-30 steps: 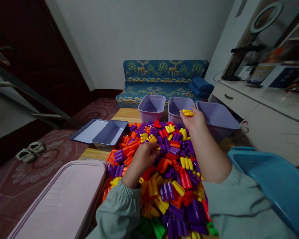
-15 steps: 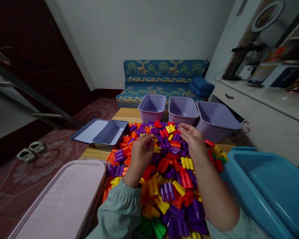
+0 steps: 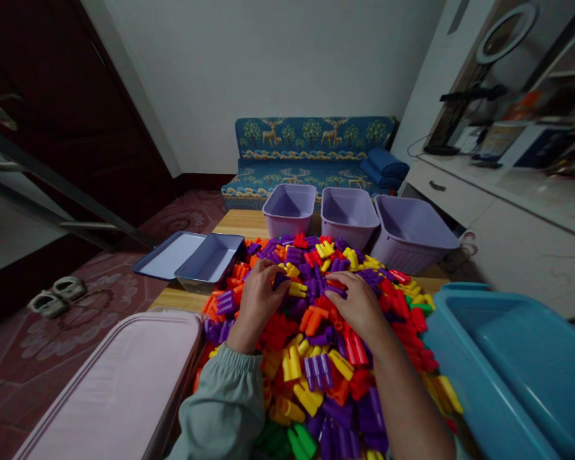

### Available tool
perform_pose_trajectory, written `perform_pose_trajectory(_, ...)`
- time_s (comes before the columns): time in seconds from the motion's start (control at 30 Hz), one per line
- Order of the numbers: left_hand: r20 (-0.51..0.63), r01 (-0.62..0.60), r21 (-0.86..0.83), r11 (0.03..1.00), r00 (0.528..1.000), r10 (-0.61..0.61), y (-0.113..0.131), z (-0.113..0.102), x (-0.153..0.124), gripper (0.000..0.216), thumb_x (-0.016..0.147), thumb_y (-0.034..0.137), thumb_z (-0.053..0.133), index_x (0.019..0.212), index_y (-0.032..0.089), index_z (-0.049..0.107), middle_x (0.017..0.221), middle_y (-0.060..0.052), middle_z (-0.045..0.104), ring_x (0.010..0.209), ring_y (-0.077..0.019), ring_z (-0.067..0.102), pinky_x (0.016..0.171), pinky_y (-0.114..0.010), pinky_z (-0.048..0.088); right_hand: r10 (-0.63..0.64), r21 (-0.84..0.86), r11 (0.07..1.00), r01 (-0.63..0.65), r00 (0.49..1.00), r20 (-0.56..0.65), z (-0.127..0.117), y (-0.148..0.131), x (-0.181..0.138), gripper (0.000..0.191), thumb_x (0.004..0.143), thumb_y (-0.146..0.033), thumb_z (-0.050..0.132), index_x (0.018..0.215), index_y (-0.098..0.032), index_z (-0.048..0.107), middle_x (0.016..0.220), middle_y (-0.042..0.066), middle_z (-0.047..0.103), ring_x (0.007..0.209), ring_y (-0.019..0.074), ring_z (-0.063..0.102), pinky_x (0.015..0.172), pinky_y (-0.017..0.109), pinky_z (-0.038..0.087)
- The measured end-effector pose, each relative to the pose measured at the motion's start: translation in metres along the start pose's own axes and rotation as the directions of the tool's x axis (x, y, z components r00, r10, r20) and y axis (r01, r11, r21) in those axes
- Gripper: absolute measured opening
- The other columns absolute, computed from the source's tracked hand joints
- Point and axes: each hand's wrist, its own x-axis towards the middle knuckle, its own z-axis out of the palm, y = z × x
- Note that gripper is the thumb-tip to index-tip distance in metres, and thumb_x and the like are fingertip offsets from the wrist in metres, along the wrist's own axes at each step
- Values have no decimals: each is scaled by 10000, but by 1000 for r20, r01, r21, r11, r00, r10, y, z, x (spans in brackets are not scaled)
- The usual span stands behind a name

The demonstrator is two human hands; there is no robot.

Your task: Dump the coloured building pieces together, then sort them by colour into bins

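Note:
A big heap of plastic blocks [image 3: 326, 332], purple, orange, yellow, red and a few green, covers the wooden table [image 3: 242, 222] in front of me. My left hand [image 3: 259, 297] rests on the heap with its fingers curled over a purple block and a yellow one. My right hand [image 3: 359, 305] lies palm down on the blocks, fingers bent onto the pile near orange and purple pieces. Whether it grips one I cannot make out. Three lilac bins [image 3: 349, 211] stand in a row behind the heap.
A blue tub [image 3: 512, 364] sits at my right, and a pink lid [image 3: 119, 383] lies at my left. A grey tray and its lid [image 3: 191, 257] rest at the table's left edge. A patterned blue sofa [image 3: 311, 153] stands by the far wall, slippers [image 3: 52, 297] on the floor.
My right hand, which held yellow blocks over the middle bin, has come back down empty onto the heap. The left hand has shifted slightly along the pile.

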Motion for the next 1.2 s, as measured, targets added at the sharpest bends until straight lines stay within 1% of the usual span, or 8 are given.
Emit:
perform_pose_trajectory(0.17,-28,54,-10,999,998,-54,9,-2,4,262,853,361,641,1018,167,703,860,-71,695,845,-231,663,816,-382,518,19,-31,999,-19,1000,5,0,-3,0,228,818,-237,637,1024,-171,710,1063,84,702,1040,248,610,954,401,462)
perform_pose_trajectory(0.4,112,-57,27,998,992,54,18,19,27,559,806,288,695,1341,197,559,1437,-170,440,1313,-338,464,1074,-481,412,9,-93,996,-5,999,41,-1,-6,-1,253,807,-250,668,1045,-175,706,1077,80,693,1044,247,597,945,376,457)
perform_pose_trajectory(0.53,203,-92,164,982,977,58,23,27,39,524,768,114,645,1286,189,618,1363,-165,500,1249,-344,500,1065,-496,408,11,-111,994,-6,999,51,-1,-8,-1,258,804,-231,666,1053,-175,703,1089,74,690,1062,247,584,964,374,447)
perform_pose_trajectory(0.67,177,-65,160,985,984,36,21,33,42,541,699,-22,548,1196,154,666,1204,-153,560,1099,-275,580,962,-402,486,16,-119,993,-9,998,53,0,-10,-2,267,814,-222,651,1071,-167,696,1098,70,686,1064,246,577,974,376,446)
perform_pose_trajectory(0.8,123,-82,63,995,990,74,21,32,40,408,657,-41,544,985,142,702,1036,-118,570,943,-227,603,845,-346,519,5,-128,992,2,998,58,2,-10,-2,301,814,-212,640,1107,-154,684,1139,81,676,1091,253,567,991,391,442)
perform_pose_trajectory(0.9,-17,-118,-61,991,993,117,24,24,35,346,673,-44,543,895,176,690,960,-76,578,885,-188,596,798,-304,514,-5,-108,994,11,998,56,3,-7,-2,331,810,-204,640,1134,-144,671,1169,94,668,1112,251,569,1013,396,435)
perform_pose_trajectory(1.03,-193,-31,-388,921,980,-48,28,11,21,222,729,95,648,930,188,662,946,-53,642,866,-173,627,745,-268,516,-7,-67,998,10,999,44,4,-4,-1,340,852,-234,601,1173,-136,657,1198,114,656,1137,256,575,1029,404,433)
perform_pose_trajectory(1.2,43,232,-752,616,951,-306,25,8,5,224,808,365,632,897,159,626,682,6,628,497,-102,550,486,-210,454,-9,-86,996,13,999,45,6,-5,-2,354,888,-309,566,1166,-116,671,1150,139,663,1112,275,591,1003,418,452)
